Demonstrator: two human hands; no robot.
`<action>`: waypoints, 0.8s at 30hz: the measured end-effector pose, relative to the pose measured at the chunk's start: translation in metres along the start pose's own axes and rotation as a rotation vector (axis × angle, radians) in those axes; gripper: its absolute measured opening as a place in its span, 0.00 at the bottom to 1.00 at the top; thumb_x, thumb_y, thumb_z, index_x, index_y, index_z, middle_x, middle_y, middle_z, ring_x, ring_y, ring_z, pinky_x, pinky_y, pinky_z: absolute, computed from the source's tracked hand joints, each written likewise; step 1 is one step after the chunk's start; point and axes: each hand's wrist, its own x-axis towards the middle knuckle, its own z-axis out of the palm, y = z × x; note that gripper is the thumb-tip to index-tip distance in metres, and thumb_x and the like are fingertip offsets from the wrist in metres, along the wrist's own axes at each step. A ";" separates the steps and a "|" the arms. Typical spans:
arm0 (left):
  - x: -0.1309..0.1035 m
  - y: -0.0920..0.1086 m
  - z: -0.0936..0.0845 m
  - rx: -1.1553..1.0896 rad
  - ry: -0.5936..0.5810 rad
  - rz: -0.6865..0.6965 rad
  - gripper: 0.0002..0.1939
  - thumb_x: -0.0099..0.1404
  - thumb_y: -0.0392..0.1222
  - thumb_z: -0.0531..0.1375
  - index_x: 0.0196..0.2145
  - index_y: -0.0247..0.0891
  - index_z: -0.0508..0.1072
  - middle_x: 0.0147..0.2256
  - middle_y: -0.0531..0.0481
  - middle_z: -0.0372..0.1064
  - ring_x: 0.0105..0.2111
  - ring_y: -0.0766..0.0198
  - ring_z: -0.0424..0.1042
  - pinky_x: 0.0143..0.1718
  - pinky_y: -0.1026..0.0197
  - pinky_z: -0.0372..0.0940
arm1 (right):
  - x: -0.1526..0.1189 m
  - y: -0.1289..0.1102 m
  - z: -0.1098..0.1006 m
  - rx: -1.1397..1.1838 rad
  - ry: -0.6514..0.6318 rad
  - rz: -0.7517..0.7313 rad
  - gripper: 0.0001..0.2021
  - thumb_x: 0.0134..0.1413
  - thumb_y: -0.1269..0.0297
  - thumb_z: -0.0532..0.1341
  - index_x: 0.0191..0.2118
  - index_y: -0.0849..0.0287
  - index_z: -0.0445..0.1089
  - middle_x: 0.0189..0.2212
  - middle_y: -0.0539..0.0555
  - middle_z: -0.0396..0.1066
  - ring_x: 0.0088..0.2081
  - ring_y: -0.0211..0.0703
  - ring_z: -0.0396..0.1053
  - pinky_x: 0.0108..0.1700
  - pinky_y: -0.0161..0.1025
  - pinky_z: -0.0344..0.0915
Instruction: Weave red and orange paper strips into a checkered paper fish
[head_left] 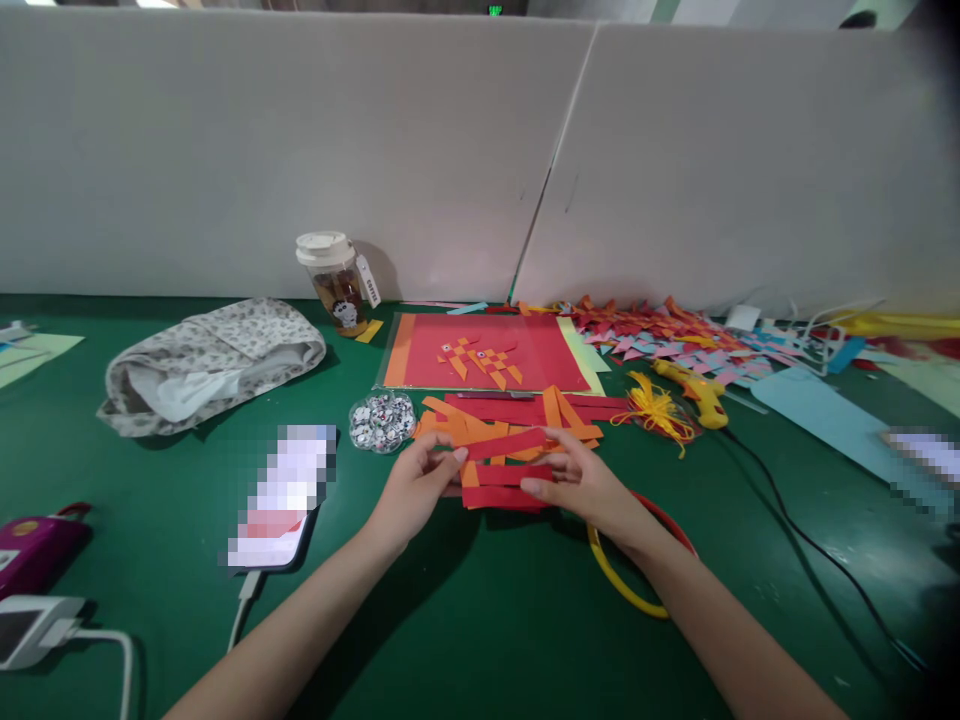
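Red and orange paper strips (504, 474) are held between my two hands, above the table's front half. My left hand (424, 480) pinches their left end, thumb on top by an orange strip. At the other end my right hand (581, 485) is closed with its thumb on the lower red strips; the upper red strip slants up to its fingers. Loose orange strips (442, 420) lie just behind. Beyond them, two woven paper fish (491, 362) in red and orange rest on a red sheet (547, 345). A pen-like tool (495, 395) lies at the sheet's front edge.
Left: googly eyes (382, 420), a phone (281, 500), a cloth bag (217, 365) and a lidded cup (337, 285). Right: yellow string (660, 412), a yellow glue gun (694, 392) with a trailing cord, and paper scraps (660, 330). A yellow-red ring (622, 585) lies under my right forearm.
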 end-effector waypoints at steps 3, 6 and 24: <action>-0.001 0.004 0.001 -0.016 0.005 -0.021 0.16 0.54 0.47 0.64 0.32 0.40 0.60 0.24 0.56 0.73 0.24 0.66 0.73 0.28 0.64 0.66 | -0.002 0.001 0.003 0.059 -0.070 0.046 0.37 0.33 0.57 0.70 0.52 0.57 0.57 0.48 0.62 0.68 0.47 0.53 0.70 0.44 0.48 0.70; -0.003 0.008 0.003 -0.018 -0.001 -0.042 0.16 0.54 0.47 0.64 0.32 0.40 0.60 0.26 0.55 0.73 0.25 0.65 0.74 0.28 0.64 0.66 | -0.004 -0.002 0.005 0.080 -0.150 0.010 0.29 0.35 0.59 0.70 0.47 0.56 0.61 0.48 0.60 0.69 0.47 0.53 0.70 0.45 0.49 0.70; -0.002 0.001 0.002 0.081 -0.049 0.113 0.13 0.59 0.48 0.61 0.35 0.38 0.63 0.30 0.51 0.74 0.28 0.65 0.74 0.31 0.62 0.69 | -0.003 -0.011 0.002 0.224 -0.105 -0.033 0.40 0.34 0.63 0.71 0.56 0.54 0.56 0.38 0.55 0.76 0.41 0.49 0.74 0.46 0.48 0.70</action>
